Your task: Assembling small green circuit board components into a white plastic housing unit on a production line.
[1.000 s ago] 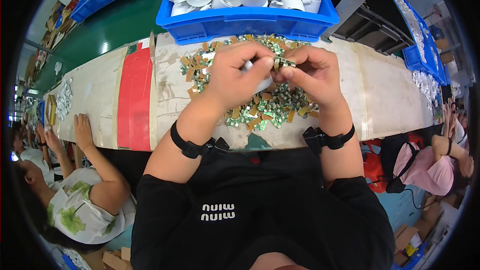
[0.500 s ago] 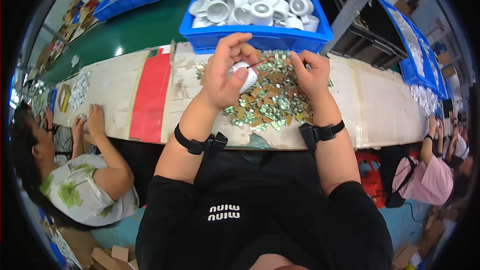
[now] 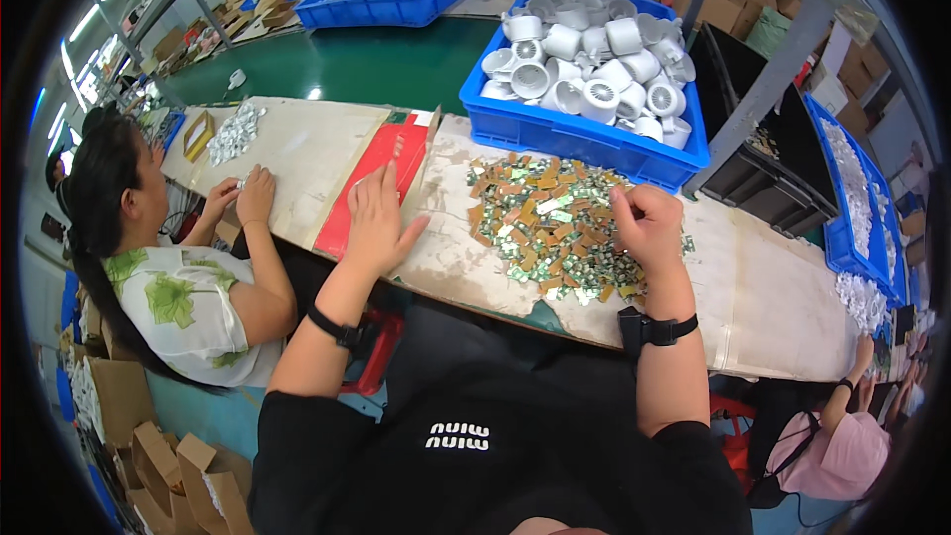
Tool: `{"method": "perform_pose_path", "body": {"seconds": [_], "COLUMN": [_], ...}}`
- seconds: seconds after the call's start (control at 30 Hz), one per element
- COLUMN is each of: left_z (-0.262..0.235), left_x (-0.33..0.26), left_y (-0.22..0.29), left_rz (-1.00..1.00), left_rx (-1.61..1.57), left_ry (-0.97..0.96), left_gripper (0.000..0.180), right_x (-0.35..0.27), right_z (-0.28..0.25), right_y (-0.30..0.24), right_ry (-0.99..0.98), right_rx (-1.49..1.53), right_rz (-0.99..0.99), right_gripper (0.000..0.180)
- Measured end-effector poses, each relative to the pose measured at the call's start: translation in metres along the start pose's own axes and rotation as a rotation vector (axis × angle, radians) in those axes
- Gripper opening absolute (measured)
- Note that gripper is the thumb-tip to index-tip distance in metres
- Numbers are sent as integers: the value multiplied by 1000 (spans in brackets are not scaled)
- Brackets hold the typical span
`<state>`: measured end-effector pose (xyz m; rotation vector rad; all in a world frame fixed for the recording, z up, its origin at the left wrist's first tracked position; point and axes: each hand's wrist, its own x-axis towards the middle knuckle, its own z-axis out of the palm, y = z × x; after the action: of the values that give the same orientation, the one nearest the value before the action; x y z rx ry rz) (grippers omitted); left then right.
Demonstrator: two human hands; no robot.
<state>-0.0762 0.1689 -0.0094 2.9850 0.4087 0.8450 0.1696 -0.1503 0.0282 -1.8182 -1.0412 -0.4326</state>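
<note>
My left hand (image 3: 376,223) is open, fingers stretched out and slightly blurred, over the red strip (image 3: 347,206) on the worktable. No white part shows in it. My right hand (image 3: 651,228) is closed, fingers curled in and thumb raised, above the right side of a pile of small green and brown circuit boards (image 3: 540,213). Whether those fingers hold anything is hidden. Behind the pile, a blue crate (image 3: 584,144) is heaped with white cup-shaped plastic housings (image 3: 599,99), some with slotted ends.
A green conveyor surface (image 3: 287,79) runs behind the table, with a white piece (image 3: 237,78) on it. Another blue crate (image 3: 381,10) stands farther back. A grey post (image 3: 763,89) rises right of the near crate. Co-workers sit at left (image 3: 188,287) and right (image 3: 832,446).
My left hand has moved left, opened out, and no longer holds the white housing. The red wire between my hands is out of sight. The whole view has swung leftward and up.
</note>
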Motion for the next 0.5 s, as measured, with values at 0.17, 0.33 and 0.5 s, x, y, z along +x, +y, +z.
{"method": "perform_pose_path", "body": {"seconds": [0.17,0.33,0.5], "left_z": [-9,5,-18], "left_x": [-20,9,109], "left_y": [11,-24,-15], "left_rz": [-22,-100,104], "left_rx": [-96,-200,27], "left_ry": [-105,-105,19], "left_gripper": [100,101,71], "right_x": [1,-1,-6], "right_z": [-4,-3,-1], "right_y": [-2,2,12], "right_ry": [13,7,-22], "right_rx": [29,42,65], "right_rz": [28,6,85], "right_gripper": [36,35,32]}}
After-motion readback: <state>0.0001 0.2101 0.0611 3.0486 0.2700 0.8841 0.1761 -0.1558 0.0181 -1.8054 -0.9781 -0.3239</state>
